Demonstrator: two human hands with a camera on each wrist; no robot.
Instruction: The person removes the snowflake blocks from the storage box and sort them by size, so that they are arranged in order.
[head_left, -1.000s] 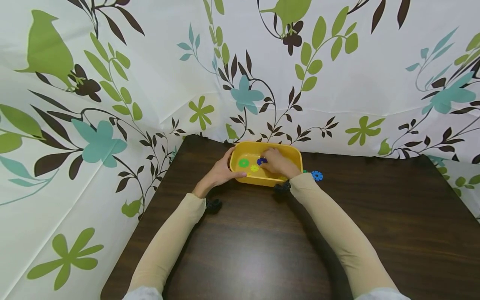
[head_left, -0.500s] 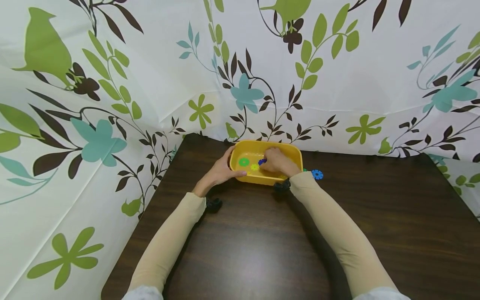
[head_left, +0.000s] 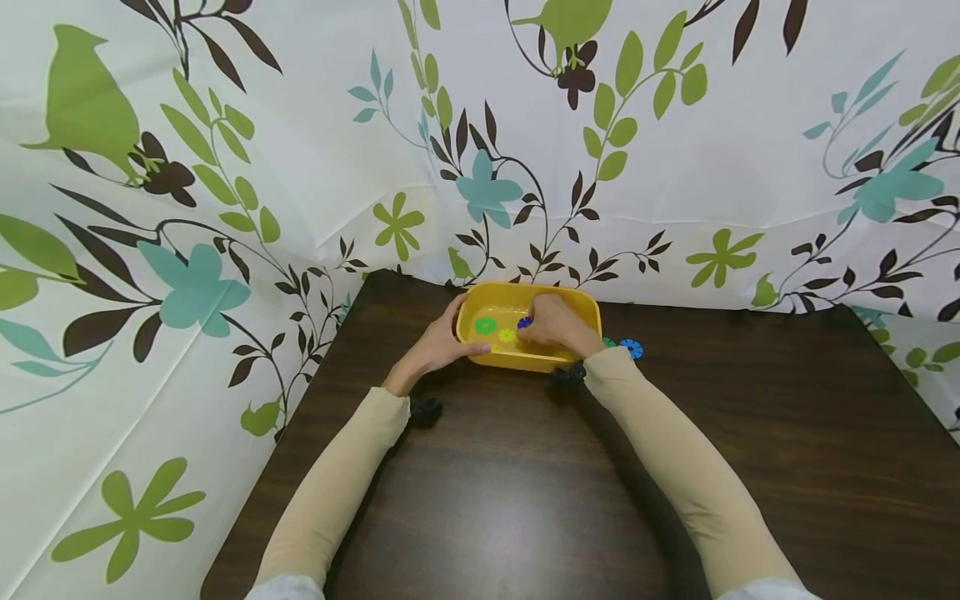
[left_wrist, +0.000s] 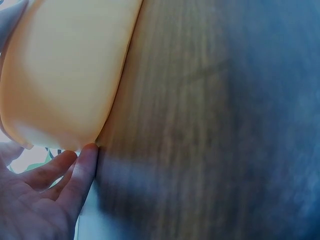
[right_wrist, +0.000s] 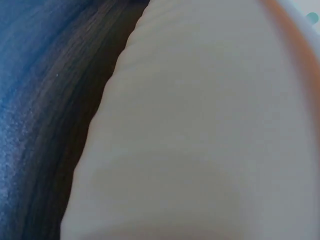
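Note:
A yellow plastic tub (head_left: 513, 363) stands at the back of the dark table. My left hand (head_left: 437, 343) holds its left end, thumb over the front rim and fingers round the outside. In the left wrist view, fingertips of that hand (left_wrist: 52, 192) touch the end of the tub (left_wrist: 65, 75). My right hand (head_left: 552, 320) reaches inside, its fingertips pinching a small dark blue notched disc (head_left: 524, 322), which they partly hide. Left of it in the tub lie a green ring-like disc (head_left: 486, 326) and a yellow flower-shaped disc (head_left: 507, 336). The right wrist view does not show the hand.
On the table (head_left: 487, 467), right of the tub, lie a blue notched disc (head_left: 632, 348) and a green one (head_left: 608, 342), partly hidden by the right forearm. A leaf-patterned curtain (head_left: 637, 200) hangs behind the table. In the right wrist view, a pale surface (right_wrist: 190, 125) fills most of the picture.
The right fingers have closed in slightly over the dark blue disc, covering more of it. The left hand and tub stay put; the head view has shifted a little.

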